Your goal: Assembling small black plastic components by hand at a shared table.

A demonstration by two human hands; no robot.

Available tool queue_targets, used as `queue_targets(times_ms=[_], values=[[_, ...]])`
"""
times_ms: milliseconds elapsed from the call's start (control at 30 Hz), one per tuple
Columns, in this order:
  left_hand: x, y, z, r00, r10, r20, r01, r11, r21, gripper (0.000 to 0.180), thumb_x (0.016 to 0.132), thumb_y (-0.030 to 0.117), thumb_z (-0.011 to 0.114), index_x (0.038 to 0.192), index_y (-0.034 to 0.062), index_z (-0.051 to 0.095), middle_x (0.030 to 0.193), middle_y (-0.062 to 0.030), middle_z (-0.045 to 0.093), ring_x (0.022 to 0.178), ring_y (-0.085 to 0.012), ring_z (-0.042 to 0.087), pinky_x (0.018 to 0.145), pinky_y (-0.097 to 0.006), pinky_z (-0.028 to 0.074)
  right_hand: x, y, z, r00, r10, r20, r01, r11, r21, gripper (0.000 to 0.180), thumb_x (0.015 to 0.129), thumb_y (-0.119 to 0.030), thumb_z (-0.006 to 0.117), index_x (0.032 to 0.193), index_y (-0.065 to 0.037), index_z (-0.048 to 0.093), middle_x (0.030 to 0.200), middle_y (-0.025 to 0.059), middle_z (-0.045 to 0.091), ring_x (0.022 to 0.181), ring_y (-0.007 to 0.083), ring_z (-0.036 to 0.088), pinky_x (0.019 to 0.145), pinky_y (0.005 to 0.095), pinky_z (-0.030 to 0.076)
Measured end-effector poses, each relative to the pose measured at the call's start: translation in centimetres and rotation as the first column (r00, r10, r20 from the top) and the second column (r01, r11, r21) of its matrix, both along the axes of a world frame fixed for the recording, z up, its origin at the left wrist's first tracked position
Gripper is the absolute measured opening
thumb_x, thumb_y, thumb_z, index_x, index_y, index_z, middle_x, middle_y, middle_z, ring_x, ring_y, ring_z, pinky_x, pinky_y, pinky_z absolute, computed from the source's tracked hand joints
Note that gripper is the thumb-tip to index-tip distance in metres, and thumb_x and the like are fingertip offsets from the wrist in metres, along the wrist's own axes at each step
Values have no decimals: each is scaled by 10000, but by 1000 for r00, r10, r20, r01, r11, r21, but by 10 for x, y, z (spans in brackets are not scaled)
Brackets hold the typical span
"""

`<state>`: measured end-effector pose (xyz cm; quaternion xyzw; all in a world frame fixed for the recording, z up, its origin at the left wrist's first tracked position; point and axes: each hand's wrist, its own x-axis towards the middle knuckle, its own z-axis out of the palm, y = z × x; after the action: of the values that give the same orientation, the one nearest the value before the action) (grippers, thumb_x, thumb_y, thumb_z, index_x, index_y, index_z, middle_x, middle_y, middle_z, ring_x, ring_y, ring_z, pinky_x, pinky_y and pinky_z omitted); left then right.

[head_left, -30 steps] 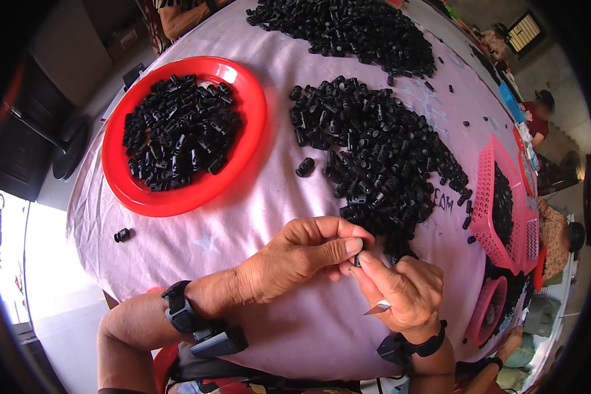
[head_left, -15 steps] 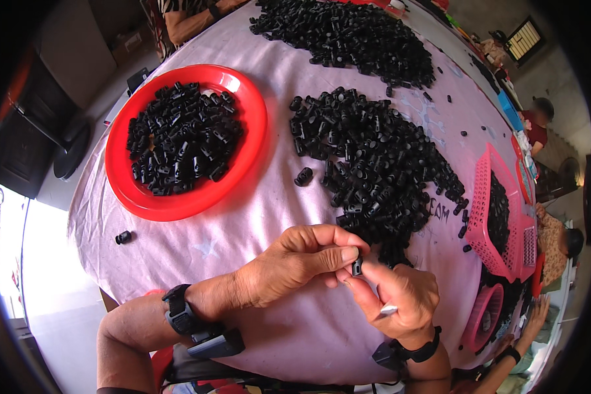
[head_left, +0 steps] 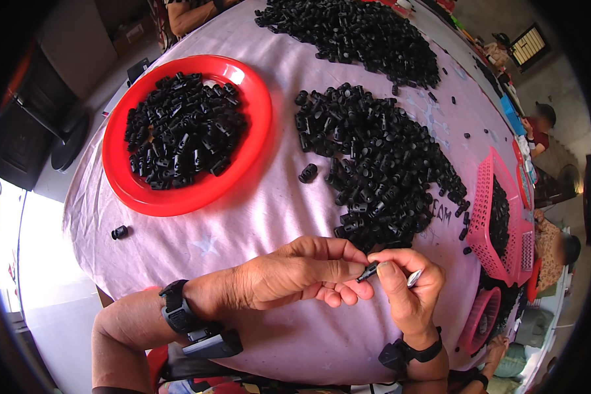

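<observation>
My left hand (head_left: 289, 274) pinches a small black cord lock (head_left: 368, 272) between thumb and fingertips, its lower fingers curled loosely beneath. The part is a short cylinder, tilted. My right hand (head_left: 410, 295) has thumb and forefinger on the other end of it. A small whitish, shiny piece (head_left: 414, 278) sticks out between my right fingers; its kind is hidden. Just beyond both hands lies a heap of black cord locks (head_left: 387, 164). At the left, a red plastic plate (head_left: 259, 131) holds many more of them.
A second black heap (head_left: 361, 39) lies farther back. One loose cord lock (head_left: 119, 232) sits near the left edge of the pink tablecloth (head_left: 177, 262). Pink baskets (head_left: 484, 223) stand at the right. Other people sit around the table; a person's forearm (head_left: 187, 16) rests at the far left.
The cord lock has turned from nearly upright to tilted between my fingers. My right hand has rotated, its fingers rising, and the left fingers have uncurled somewhat. The view has shifted slightly.
</observation>
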<state>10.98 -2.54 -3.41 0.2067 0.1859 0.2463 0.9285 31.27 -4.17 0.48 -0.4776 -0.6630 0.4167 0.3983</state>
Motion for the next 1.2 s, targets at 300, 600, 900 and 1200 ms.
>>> queue_targets(times_ms=[300, 600, 900, 1200], values=[[1, -4, -6, 999, 21, 37, -21, 1000, -11, 257, 964, 128, 540, 1199, 26, 523, 1036, -103, 652, 861, -106, 631, 763, -217, 492, -1, 0, 4, 994, 36, 105, -39, 999, 26, 127, 883, -60, 639, 978, 12, 683, 733, 30, 678, 628, 35, 595, 535, 178, 447], [1, -2, -3, 999, 30, 14, -30, 999, -39, 274, 964, 136, 539, 1216, 28, 551, 1015, -103, 663, 858, -114, 640, 768, -230, 496, -1, 1, 4, 990, 118, 72, -128, 979, 158, 177, 889, -42, 635, 1052, 26, 651, 837, 77, 692, 691, 67, 648, 563, 175, 498], [1, -4, -9, 990, 81, 112, -74, 995, -68, 249, 964, 135, 535, 1191, 38, 562, 1037, -45, 640, 936, -108, 610, 801, -234, 480, 6, -5, 12, 957, 57, 284, -89, 991, 100, 306, 762, -210, 811, 883, -10, 615, 718, 58, 668, 586, 72, 621, 507, 209, 489], [6, -6, -5, 994, 69, 83, -63, 995, -73, 277, 959, 94, 531, 1229, 35, 558, 1154, -40, 591, 1021, -104, 560, 887, -249, 456, -2, -1, 0, 906, 55, 420, -145, 972, 186, 489, 680, -434, 826, 716, -45, 533, 656, 71, 640, 566, 175, 658, 483, 282, 511]])
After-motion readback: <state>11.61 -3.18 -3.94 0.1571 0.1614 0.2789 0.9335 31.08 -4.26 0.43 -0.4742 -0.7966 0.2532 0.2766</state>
